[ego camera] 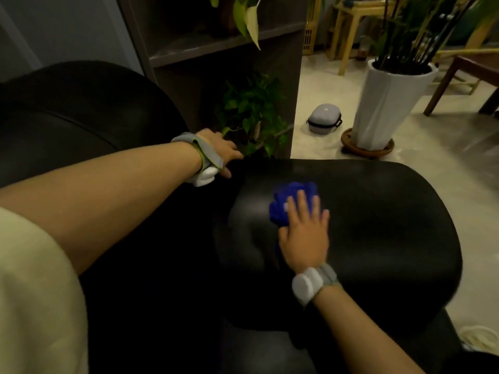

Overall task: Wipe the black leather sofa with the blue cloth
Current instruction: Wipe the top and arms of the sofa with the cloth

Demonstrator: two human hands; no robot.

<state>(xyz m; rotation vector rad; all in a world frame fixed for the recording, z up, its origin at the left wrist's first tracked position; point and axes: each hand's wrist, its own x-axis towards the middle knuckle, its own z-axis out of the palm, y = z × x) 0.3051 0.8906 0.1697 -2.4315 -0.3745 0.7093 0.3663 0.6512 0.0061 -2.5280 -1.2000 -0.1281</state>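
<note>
Wiping is under way, we judge: the blue cloth point(293, 201) lies bunched on the rounded arm of the black sofa point(378, 225), with no visible mark of which leather is done. Our right hand point(305, 233) presses it flat, fingers straight and spread over its near half, cloth showing beyond the fingertips. Our left hand point(218, 152) rests open on the sofa's far edge beside a leafy plant point(251, 114).

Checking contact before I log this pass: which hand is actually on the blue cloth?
The right hand, fingers flat, pressing the blue cloth onto the sofa armrest. The left hand rests at the sofa's far edge, off the cloth.
</note>
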